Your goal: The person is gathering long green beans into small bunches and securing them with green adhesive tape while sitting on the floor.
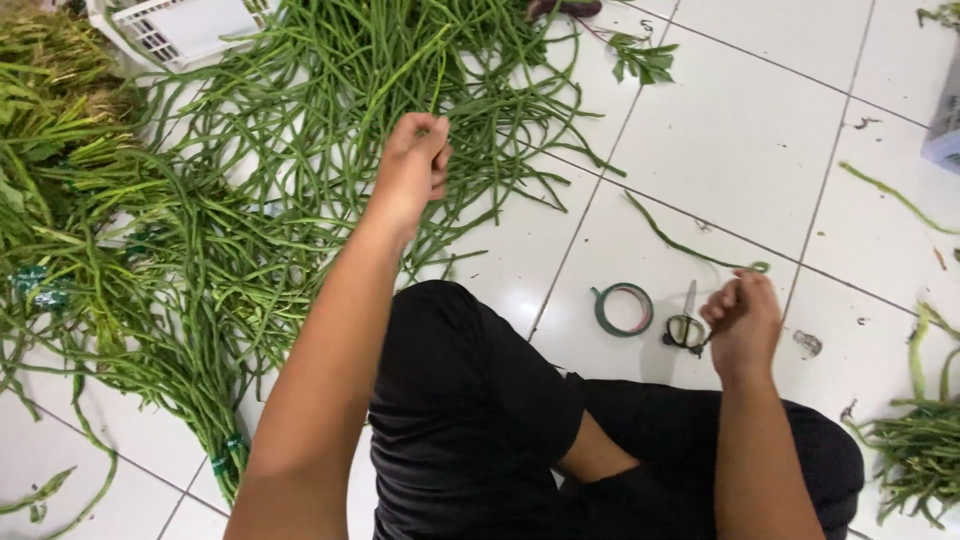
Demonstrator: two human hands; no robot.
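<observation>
The floor (740, 110) is made of big white shiny tiles with thin grey lines between them. Light shines off the tiles and makes a bright spot near the middle. A white plastic basket (180, 28) with little holes sits at the top left. Far to the right of the basket, at the edge, is a pale see-through box (945, 125). Small dark bits lie on the tiles below that box.

White basket (185, 28), upper left: cut off by the top edge. Dark object (565, 8) at top centre: too little shows to identify. Pale container (945, 125), right edge: mostly out of frame. Left hand (415, 165): fingers curled away, contents hidden. Scissors (686, 325): handles partly covered by the right hand (742, 322).
</observation>
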